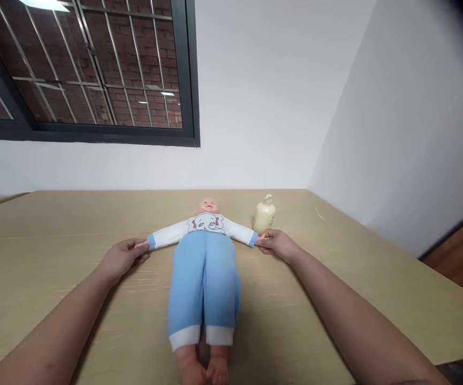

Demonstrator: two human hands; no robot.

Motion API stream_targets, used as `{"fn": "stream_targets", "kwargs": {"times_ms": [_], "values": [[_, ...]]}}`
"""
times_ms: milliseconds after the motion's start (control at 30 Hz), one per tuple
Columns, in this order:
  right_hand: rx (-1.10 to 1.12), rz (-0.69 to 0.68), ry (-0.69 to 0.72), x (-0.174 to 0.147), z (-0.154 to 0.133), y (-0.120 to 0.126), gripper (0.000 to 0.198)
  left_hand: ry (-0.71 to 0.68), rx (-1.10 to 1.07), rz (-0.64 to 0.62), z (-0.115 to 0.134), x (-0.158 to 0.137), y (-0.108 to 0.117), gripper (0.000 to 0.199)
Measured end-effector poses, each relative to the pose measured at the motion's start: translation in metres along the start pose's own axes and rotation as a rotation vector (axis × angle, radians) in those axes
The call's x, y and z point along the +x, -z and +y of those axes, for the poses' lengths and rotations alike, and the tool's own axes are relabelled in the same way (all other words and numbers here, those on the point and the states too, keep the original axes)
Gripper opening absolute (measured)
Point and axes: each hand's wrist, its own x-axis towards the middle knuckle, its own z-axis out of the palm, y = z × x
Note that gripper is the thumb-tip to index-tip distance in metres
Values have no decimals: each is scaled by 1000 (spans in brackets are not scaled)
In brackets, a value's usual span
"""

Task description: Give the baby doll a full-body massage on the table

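A baby doll lies on its back on the wooden table, feet toward me and head at the far end. It wears a white top with an elephant print and light blue trousers with white cuffs. Both its arms are stretched out sideways. My left hand pinches the doll's hand at the blue cuff on the left side. On the other side, my right hand is closed on the doll's other hand. Just behind my right hand stands a cream pump bottle, upright.
A white wall rises behind the table, and another wall runs along the right. At upper left is a dark-framed window with metal bars. A thin pale strand lies near the table's far right edge.
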Motion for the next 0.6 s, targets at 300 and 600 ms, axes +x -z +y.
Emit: {"fn": "stream_targets", "kwargs": {"times_ms": [300,600], "values": [[-18,77,2,4,1,-5,35,10,13,10,-10,5,3,46],[52,34,-49,0,-2,2,22,69,-183,-61,-17,10,6,50]]}}
